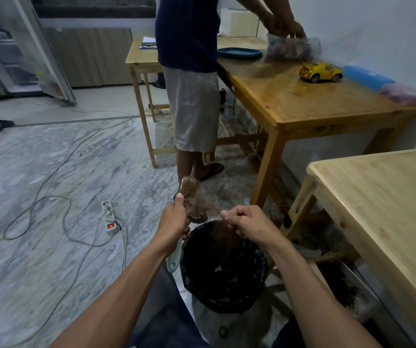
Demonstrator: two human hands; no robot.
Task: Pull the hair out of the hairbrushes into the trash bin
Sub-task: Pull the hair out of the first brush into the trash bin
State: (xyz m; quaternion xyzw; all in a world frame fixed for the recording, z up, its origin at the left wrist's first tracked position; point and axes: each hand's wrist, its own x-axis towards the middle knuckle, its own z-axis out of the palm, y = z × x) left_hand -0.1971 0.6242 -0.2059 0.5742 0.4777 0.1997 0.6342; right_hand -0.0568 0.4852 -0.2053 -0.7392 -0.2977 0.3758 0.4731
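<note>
Hairbrush [189, 194], one; hands [174, 222] [249, 226], two.

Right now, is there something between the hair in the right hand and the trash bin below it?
Nothing visible is in the way. The right hand pinches the hair pulled from the hairbrush, held by the left hand. The strands hang straight over the open mouth of the trash bin.
</note>
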